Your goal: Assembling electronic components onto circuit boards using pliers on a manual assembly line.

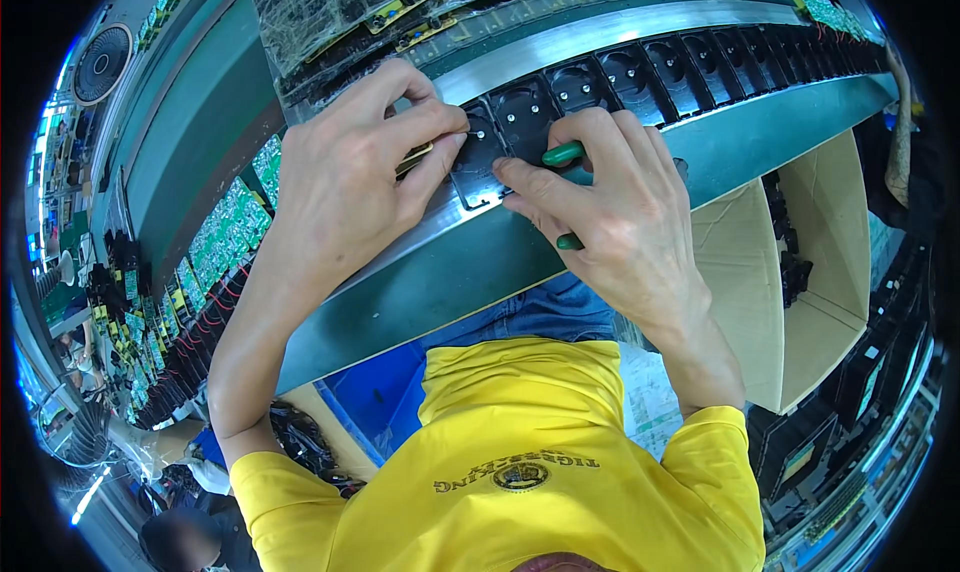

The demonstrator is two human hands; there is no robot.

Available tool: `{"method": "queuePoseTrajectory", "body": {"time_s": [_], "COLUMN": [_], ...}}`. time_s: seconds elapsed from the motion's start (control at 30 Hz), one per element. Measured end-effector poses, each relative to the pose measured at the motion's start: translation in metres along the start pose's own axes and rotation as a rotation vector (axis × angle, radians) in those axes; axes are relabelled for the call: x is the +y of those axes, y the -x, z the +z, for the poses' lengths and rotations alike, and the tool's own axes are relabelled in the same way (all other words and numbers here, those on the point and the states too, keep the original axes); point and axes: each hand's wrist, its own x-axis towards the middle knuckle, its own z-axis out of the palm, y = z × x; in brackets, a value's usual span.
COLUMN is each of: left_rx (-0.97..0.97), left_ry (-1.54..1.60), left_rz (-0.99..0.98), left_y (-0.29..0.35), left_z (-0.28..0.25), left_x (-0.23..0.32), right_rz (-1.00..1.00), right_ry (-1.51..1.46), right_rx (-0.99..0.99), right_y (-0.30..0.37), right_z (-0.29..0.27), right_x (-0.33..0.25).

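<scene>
A long row of black plastic housings [628,84] with small metal posts lies along a metal strip on the green bench. Over the row's left end, my left hand [350,167] has thumb and forefinger pinched together at the nearest housing [482,167]. What the fingertips hold is hidden; a small yellow-edged piece [414,158] shows beneath them. My right hand [625,207] is closed round a tool with green handles [564,154], whose working end is out of sight. Its thumb and forefinger tips touch the same housing's right edge.
Plastic-wrapped circuit boards [400,22] lie behind the row. More green boards with red wires [225,227] line the left side. An open cardboard box [825,242] stands at the right, holding black parts. Below the bench is a blue bin [375,392].
</scene>
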Motion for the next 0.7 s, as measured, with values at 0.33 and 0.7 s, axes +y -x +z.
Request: {"method": "queuePoseTrajectory", "body": {"time_s": [0.33,0.7], "left_rx": [-0.026,-0.026], "left_ry": [-0.132,-0.099], "left_rz": [0.059,0.011], "left_y": [-0.0059,-0.0099], "left_z": [0.001,0.003], "left_x": [0.0003,0.0087], "right_rz": [0.006,0.014], "right_ry": [-0.01,-0.019], "right_rx": [-0.011,-0.013], "right_y": [0.0002,0.0017], "right_z": [-0.0003,0.0004], "right_x": [0.0004,0.0]}}
